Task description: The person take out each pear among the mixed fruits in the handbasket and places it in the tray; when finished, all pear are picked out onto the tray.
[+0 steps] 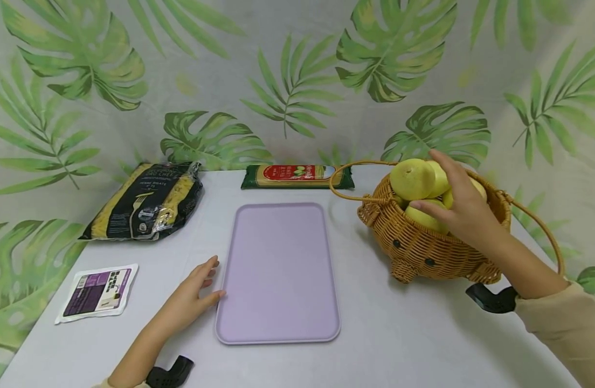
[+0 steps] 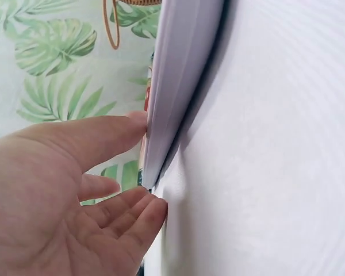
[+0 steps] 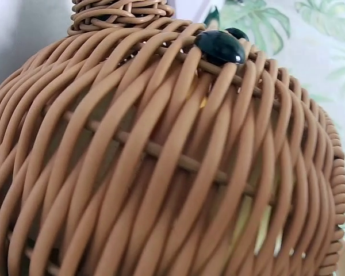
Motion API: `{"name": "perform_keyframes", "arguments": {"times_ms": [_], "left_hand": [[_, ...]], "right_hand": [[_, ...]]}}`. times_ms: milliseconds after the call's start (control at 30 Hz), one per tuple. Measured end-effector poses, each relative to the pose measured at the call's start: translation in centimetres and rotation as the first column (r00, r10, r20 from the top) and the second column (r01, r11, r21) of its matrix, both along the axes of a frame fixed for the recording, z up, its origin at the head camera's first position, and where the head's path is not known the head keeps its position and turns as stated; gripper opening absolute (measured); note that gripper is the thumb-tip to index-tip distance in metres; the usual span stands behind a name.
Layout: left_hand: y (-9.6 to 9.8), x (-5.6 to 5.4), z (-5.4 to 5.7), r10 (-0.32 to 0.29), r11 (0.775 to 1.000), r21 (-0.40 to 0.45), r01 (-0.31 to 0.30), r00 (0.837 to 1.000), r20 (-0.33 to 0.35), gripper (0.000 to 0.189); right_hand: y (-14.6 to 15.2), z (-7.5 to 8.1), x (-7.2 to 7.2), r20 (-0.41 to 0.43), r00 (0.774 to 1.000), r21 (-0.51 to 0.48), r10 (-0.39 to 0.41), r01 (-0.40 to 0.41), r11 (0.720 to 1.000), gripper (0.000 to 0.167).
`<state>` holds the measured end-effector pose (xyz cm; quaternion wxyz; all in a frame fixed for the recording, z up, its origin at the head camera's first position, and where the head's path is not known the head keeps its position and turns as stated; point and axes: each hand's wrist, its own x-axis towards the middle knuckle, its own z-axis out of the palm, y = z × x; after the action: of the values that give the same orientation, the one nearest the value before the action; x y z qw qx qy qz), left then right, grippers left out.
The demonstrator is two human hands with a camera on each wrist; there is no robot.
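Note:
My left hand (image 1: 195,288) is at the left edge of a lilac rectangular tray (image 1: 280,275), its fingers loosely extended. In the left wrist view the thumb (image 2: 112,135) is right at the tray's rim (image 2: 175,86). My right hand (image 1: 464,207) reaches over a brown wicker basket (image 1: 419,256), thumb and forefinger spread around round yellow fruits (image 1: 413,179) heaped inside. Part of the fruit is hidden behind this hand. The right wrist view is filled by the basket's woven side (image 3: 161,149) with a dark button eye (image 3: 219,47).
Behind the tray lies a long green and red pasta packet (image 1: 295,177). A black and yellow bag of penne (image 1: 144,202) is at the back left, and a flat white and purple packet (image 1: 98,292) lies nearer. The basket's handle loops (image 1: 332,183) stick out on both sides.

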<state>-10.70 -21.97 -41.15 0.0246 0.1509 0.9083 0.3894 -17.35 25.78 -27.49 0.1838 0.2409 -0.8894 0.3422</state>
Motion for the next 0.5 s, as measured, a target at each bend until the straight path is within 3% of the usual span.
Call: {"name": "perform_keyframes", "arguments": {"times_ms": [500], "left_hand": [[-0.2,-0.2,-0.7,-0.057,0.992,0.111,0.062,0.997,-0.044,0.061]], "right_hand": [[0.0,-0.5,-1.4,0.034,0.999,0.018,-0.028,0.027,0.999,0.083]]}}
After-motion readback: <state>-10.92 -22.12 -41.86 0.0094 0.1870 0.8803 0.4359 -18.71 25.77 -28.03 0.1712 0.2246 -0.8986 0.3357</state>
